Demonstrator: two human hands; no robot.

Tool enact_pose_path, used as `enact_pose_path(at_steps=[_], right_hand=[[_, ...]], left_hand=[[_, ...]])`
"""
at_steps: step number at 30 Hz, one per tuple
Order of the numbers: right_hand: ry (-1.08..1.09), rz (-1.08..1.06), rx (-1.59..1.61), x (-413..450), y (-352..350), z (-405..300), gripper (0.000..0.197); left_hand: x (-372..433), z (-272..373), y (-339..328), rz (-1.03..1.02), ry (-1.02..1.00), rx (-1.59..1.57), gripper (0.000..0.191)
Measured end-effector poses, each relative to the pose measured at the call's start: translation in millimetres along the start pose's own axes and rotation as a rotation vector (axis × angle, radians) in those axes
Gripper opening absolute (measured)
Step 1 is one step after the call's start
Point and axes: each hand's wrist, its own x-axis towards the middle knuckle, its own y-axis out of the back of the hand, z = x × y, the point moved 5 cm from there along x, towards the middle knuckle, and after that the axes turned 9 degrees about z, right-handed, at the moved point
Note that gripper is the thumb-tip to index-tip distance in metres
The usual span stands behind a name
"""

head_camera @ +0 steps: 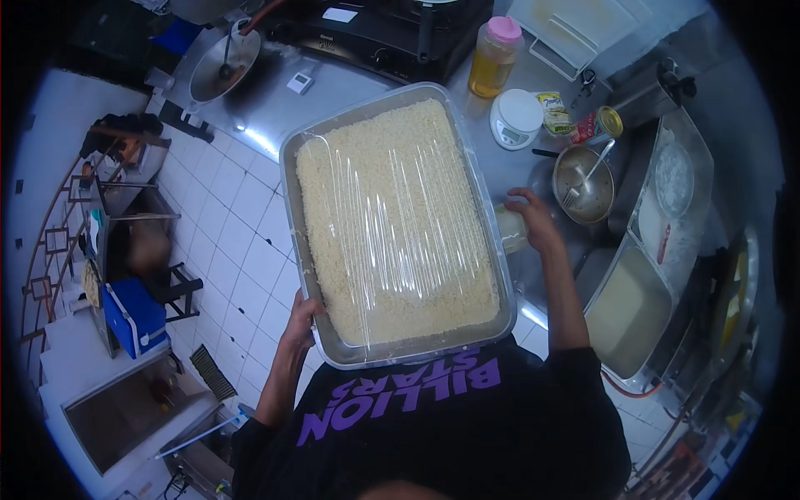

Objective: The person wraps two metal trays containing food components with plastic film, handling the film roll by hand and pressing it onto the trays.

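Note:
A large rectangular plastic tub (507,275) of pale crumbs (400,212) lies across the middle of the view, its near end against my dark shirt. Clear plastic film stretches over the crumbs, with shiny creases. My left hand (306,319) grips the tub's rim at its lower left corner. Beyond the tub's right edge, my right hand (534,219) is bent beside a pale, translucent container (511,229), which is partly hidden by the tub. Whether the fingers hold that container cannot be told.
Behind stand a black gas stove (350,44), a wok (225,65), a pink-lidded jar (492,62) and a white kitchen scale (517,117). At right are a metal bowl (584,184) with a fork and a rectangular bin (631,312). A blue cooler box (134,315) is at left.

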Motion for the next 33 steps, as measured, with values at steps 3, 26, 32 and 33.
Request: enact_pose_path(at_steps=[3, 26, 32, 33], right_hand=[[0.142, -0.104, -0.101, 0.7, -13.4, -14.4, 0.051], [0.109, -0.111, -0.106, 56.1, -42.7, -9.2, 0.059], [0.14, -0.128, 0.323, 48.0, -74.1, -41.3, 0.05], [0.167, -0.198, 0.291, 55.4, -65.4, -36.4, 0.053]], left_hand=[[-1.0, 4.2, -2.3, 0.032, 0.002, -0.012, 0.061], [3.0, -11.2, -2.8, -0.059, 0.014, 0.092, 0.07], [-1.0, 2.7, -8.0, -0.025, 0.08, 0.12, 0.077], [2.0, -6.1, -5.2, -0.059, 0.067, 0.15, 0.079]])
